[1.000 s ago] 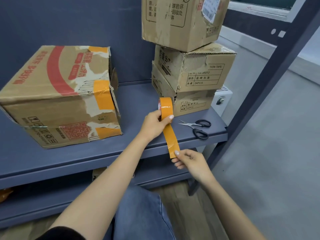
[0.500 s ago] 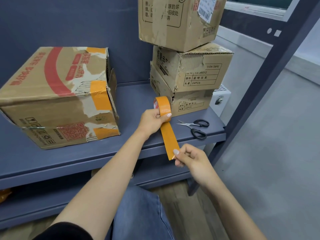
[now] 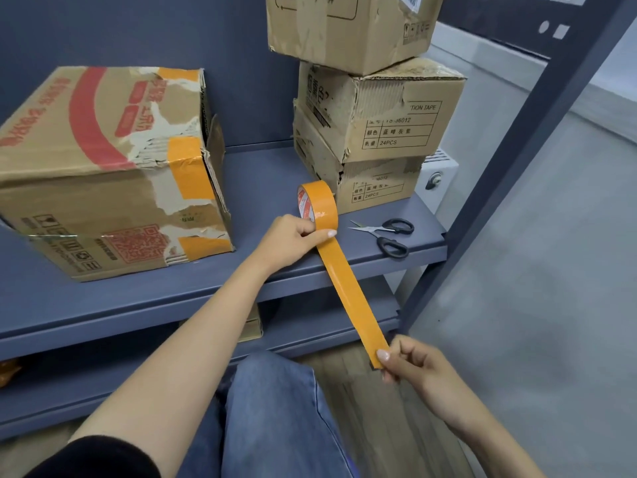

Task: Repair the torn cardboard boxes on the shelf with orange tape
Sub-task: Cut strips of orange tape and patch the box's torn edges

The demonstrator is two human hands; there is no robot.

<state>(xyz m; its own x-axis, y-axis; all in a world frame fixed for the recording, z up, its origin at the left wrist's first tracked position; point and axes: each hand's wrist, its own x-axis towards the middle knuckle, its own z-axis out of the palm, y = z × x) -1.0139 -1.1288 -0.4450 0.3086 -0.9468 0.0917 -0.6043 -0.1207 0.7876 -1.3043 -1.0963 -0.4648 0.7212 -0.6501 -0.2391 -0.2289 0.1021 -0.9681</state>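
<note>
My left hand (image 3: 293, 240) grips an orange tape roll (image 3: 317, 201) upright just above the blue shelf (image 3: 138, 288). A long strip of tape (image 3: 348, 291) runs from the roll down and right to my right hand (image 3: 417, 365), which pinches its free end below the shelf edge. A large torn cardboard box (image 3: 103, 174) with red print sits on the shelf at left, with orange tape patches on its right edge. A stack of three torn boxes (image 3: 372, 125) stands at the right rear.
Black-handled scissors (image 3: 389, 234) lie on the shelf's right front corner. A dark upright post (image 3: 510, 160) frames the shelf at right. A lower shelf (image 3: 103, 384) holds a small box. My knee in jeans (image 3: 275, 408) is below.
My right hand has pulled the free end down and to the right, so the strip is much longer. The roll stays in my left hand near the same spot.
</note>
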